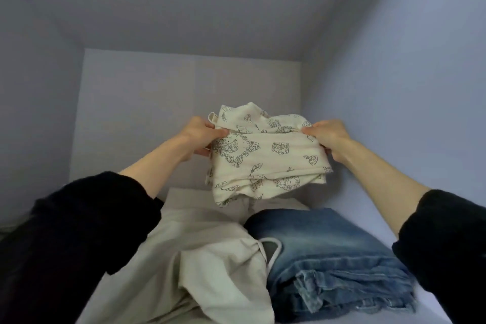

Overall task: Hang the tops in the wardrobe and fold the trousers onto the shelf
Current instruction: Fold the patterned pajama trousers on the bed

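Folded cream trousers with a dark line-drawn print hang in the air inside a white wardrobe compartment. My left hand grips their left edge and my right hand grips their right edge. Both arms reach forward in black sleeves. Below the printed trousers lie folded pale beige trousers on the left. Folded blue jeans sit beside them on the right. Both rest on the shelf.
The compartment's back wall stands behind the held garment. Its right wall runs close to the jeans, its left wall lies beyond my left arm. A white drawstring loop lies between the beige trousers and jeans.
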Motion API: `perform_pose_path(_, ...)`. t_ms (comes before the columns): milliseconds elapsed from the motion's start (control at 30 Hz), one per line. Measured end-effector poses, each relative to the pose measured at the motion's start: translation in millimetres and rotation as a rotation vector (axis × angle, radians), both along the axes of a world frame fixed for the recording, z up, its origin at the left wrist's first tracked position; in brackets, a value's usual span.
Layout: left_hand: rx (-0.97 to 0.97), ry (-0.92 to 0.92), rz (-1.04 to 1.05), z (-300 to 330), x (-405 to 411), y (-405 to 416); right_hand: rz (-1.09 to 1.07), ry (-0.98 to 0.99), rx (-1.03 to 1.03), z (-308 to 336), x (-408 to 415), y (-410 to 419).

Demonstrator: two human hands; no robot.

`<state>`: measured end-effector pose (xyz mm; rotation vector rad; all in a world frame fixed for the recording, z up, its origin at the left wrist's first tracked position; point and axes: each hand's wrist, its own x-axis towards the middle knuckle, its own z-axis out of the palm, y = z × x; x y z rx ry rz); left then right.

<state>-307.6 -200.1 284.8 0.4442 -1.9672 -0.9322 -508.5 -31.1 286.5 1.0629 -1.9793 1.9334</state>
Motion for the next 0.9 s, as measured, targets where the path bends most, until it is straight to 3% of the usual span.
perform_pose_path(167,0.125,-0.025,-0.055,-11,-68,-34,-0.386,0.102,0.207,11,-49,-32)
perform_pose_path(233,0.142,-0.236,-0.041,-37,-93,-39,-0.515,0.175,0.374,-8,-62,-43)
perform_pose_path(267,0.052,-0.413,0.015,-51,-105,-42,-0.527,0.220,0.472,-20,-66,-49)
perform_pose_path(333,-0.240,-0.646,0.172,-71,-125,-47,-0.461,0.300,0.679,-39,-72,-60)
perform_pose_path(400,-0.433,-0.594,0.162,-76,-139,-43,-0.343,0.345,0.852,-56,-76,-69)
perform_pose_path(500,-0.560,-0.606,-0.006,-89,-157,-34,-0.202,0.438,1.008,-88,-70,-83)
perform_pose_path(567,-0.638,-0.859,-0.118,-110,-167,-29,-0.047,0.439,1.183,-110,-63,-89)
perform_pose_path(633,-0.695,-0.982,-0.140,-118,-165,-29,0.018,0.431,1.292,-118,-61,-91)
perform_pose_path(767,-0.733,-0.754,-0.086,-88,-140,-40,-0.053,0.427,1.139,-107,-64,-79)
perform_pose_path(900,-0.749,-0.677,0.037,-67,-99,-41,-0.102,0.493,1.079,-77,-50,-57)
